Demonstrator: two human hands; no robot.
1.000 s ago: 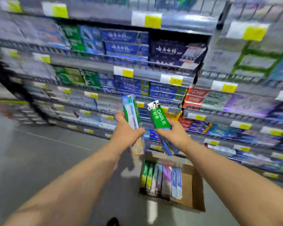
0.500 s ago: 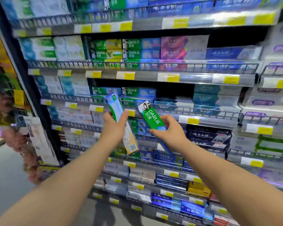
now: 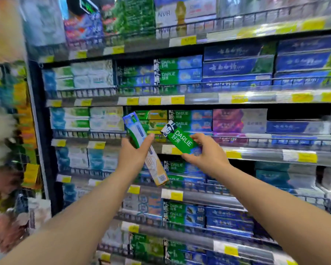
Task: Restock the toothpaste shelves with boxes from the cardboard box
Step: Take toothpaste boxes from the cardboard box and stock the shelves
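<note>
Two boxes are in hand, one per hand. The right hand pinches the green DARLIE box at its lower right end, thumb underneath and fingers curled over the upper edge. The left hand grips the green-and-cream box round its middle, thumb across the front face. Neither box touches the shelving. The cardboard box is out of view.

Key relation: the long axis of the green DARLIE box runs from the grip up and to the left on a diagonal, portrait end leading. The shelved DARLIE stack lies just above and slightly right of that leading end, farther in. Its boxes lie flat with long axes left to right, so the axes do not match.

Judgement: the box needs rolling to level, then lifting over the wire rail at the front of that shelf. The right hand is the nearer one to the stack; the left hand sits to the left of it.

The green-and-cream box stands steep, upper end tipped left and far, coded lower end hanging near. Blur prevents telling which shelved row matches it.

Risk (judgement): the end-pinch gives little control while turning.
</note>
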